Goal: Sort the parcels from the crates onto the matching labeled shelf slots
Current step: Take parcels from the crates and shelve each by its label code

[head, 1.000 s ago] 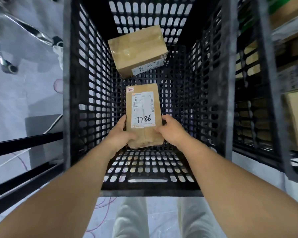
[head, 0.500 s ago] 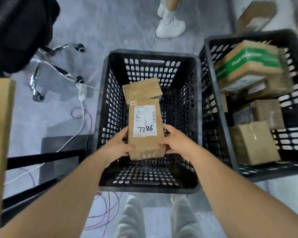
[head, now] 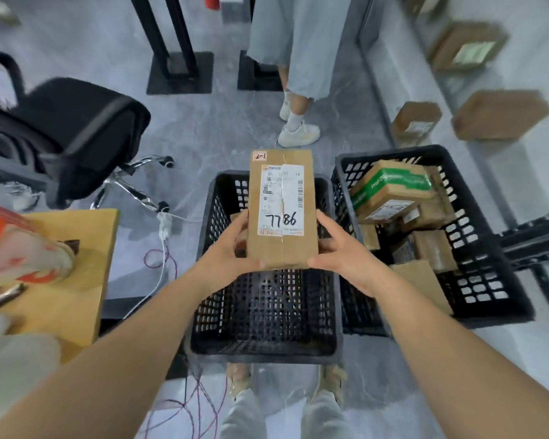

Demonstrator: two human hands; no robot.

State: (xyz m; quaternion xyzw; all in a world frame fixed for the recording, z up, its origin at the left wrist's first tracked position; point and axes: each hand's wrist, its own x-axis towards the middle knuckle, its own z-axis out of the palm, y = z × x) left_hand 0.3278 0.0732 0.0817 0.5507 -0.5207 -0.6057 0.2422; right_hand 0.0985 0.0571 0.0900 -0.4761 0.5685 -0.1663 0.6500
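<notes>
A long brown cardboard parcel (head: 282,210) with a white shipping label, "7786" written on it and a small "2-1" tag at its top corner, is held above the black crate (head: 267,312). My left hand (head: 225,258) grips its lower left side and my right hand (head: 339,251) grips its lower right side. A second brown parcel in that crate is mostly hidden behind the held one. A second black crate (head: 476,280) to the right holds several parcels, one with a green band (head: 390,185).
A black office chair (head: 64,134) stands at the left, a wooden table (head: 64,280) below it. Cables (head: 164,248) lie on the floor. A person's legs (head: 295,90) stand beyond the crates. Shelving with parcels (head: 501,115) runs along the right.
Both hands have lifted the 7786 parcel out of the crate, up to above its rim. The view has risen and tilted forward, so the floor, the chair and the shelving now show.
</notes>
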